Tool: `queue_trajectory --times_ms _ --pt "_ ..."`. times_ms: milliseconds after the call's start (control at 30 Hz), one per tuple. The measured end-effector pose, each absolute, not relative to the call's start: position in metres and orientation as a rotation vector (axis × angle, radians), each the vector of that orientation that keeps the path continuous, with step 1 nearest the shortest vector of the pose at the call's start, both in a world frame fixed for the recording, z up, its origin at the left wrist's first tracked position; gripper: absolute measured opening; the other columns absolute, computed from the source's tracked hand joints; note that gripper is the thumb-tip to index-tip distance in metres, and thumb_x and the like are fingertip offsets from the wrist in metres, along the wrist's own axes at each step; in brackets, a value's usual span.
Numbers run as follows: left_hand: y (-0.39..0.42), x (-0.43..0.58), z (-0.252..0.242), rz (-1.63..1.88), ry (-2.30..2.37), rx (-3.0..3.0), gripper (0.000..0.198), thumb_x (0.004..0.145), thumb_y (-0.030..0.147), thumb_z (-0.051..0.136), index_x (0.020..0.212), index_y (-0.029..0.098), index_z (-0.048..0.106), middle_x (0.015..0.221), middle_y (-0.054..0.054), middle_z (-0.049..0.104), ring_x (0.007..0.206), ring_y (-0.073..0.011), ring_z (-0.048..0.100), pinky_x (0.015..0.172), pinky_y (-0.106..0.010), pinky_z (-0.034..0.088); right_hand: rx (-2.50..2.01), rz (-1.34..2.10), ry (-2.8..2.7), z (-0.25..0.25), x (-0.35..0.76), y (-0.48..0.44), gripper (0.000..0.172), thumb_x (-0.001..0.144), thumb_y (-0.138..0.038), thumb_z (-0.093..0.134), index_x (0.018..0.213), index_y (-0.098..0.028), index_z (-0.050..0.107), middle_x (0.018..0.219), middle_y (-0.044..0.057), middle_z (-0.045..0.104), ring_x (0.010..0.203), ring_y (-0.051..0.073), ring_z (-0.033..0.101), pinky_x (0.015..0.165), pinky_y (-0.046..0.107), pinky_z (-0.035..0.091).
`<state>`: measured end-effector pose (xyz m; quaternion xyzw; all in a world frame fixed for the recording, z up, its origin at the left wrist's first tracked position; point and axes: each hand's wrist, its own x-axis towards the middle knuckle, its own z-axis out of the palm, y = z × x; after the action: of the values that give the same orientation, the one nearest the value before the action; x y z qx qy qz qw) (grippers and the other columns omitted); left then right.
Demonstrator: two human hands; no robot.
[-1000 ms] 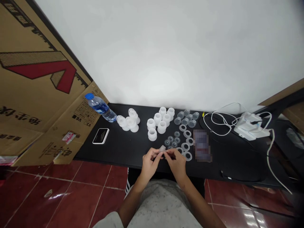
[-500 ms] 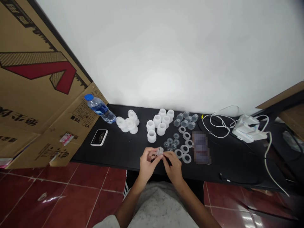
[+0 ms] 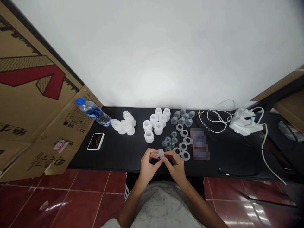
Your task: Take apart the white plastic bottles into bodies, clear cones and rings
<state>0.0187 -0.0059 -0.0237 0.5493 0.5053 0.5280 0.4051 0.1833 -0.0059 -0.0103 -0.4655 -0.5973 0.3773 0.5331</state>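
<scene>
Between my two hands, just above the front edge of the black table [image 3: 114, 158], is a small translucent plastic cap [image 3: 161, 153]. The fingers of my left hand [image 3: 149, 163] are closed around its left side. My right hand [image 3: 175, 163] pinches it from the right, thumb and fingertips against its edge; the fingers partly hide it. Just beyond my hands lie several small translucent discs [image 3: 167, 139]. Several translucent rings [image 3: 185, 155] lie beside them on the right. Farther back are several dome-shaped translucent caps [image 3: 174, 120] and several white open-necked plastic pieces [image 3: 149, 136].
Assembled white pieces with translucent tops [image 3: 128, 126] stand at the left, near a water bottle [image 3: 93, 112] and a white-framed device [image 3: 96, 141]. A blurred rectangular item [image 3: 199, 144] lies right of the rings. White cables and a power strip [image 3: 244, 122] occupy the far right; a cardboard box [image 3: 35, 104] borders the left.
My right hand's fingers have shifted onto the cap's right side, and the cap is turned slightly between both hands. The whole view has shifted a little; the things on the table stay put.
</scene>
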Motion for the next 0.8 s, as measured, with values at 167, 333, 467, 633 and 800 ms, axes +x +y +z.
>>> queue_trajectory --times_ms 167,333,467,633,800 --pt "-0.006 0.015 -0.017 1.279 1.211 1.579 0.009 0.099 0.028 0.078 0.100 0.021 0.071 0.121 -0.011 0.076 0.110 -0.0236 0.078 0.089 -0.033 0.064 -1.136 0.934 -1.320 -0.017 0.183 -0.003 0.009 0.102 -0.029 0.075 0.109 -0.024 0.077 0.096 0.005 0.076 0.081 0.020 0.073 0.074 0.032 0.061" --pt "-0.004 0.007 -0.008 1.249 1.233 1.595 0.011 0.099 0.029 0.078 0.091 0.021 0.076 0.123 -0.012 0.078 0.114 -0.0264 0.077 0.098 -0.039 0.063 -1.100 0.871 -1.382 -0.012 0.185 -0.004 0.007 0.106 -0.026 0.069 0.110 -0.025 0.075 0.108 0.008 0.073 0.096 0.023 0.073 0.079 0.034 0.062" --pt "-0.004 0.009 -0.012 1.303 1.392 1.522 0.018 0.100 0.035 0.077 0.089 0.021 0.078 0.111 -0.011 0.080 0.103 -0.0247 0.079 0.089 -0.035 0.064 -1.129 0.686 -1.362 -0.013 0.187 -0.010 0.008 0.106 -0.024 0.067 0.111 -0.025 0.073 0.116 0.010 0.067 0.103 0.024 0.071 0.080 0.035 0.062" --pt "0.004 0.015 -0.016 1.172 1.500 1.467 0.025 0.104 0.042 0.069 0.106 0.020 0.081 0.099 -0.008 0.084 0.081 -0.0214 0.080 0.076 -0.033 0.066 -1.181 0.518 -1.310 -0.018 0.187 -0.014 0.012 0.106 -0.018 0.063 0.113 -0.026 0.070 0.121 0.011 0.062 0.110 0.024 0.067 0.082 0.036 0.062" --pt "0.021 0.012 -0.002 0.992 1.723 1.754 0.033 0.111 0.041 0.054 0.099 0.022 0.078 0.099 -0.009 0.079 0.088 -0.0255 0.077 0.079 -0.038 0.062 -1.175 0.522 -1.319 -0.018 0.187 -0.014 0.013 0.106 -0.017 0.063 0.113 -0.025 0.069 0.120 0.011 0.062 0.110 0.026 0.067 0.082 0.037 0.061"
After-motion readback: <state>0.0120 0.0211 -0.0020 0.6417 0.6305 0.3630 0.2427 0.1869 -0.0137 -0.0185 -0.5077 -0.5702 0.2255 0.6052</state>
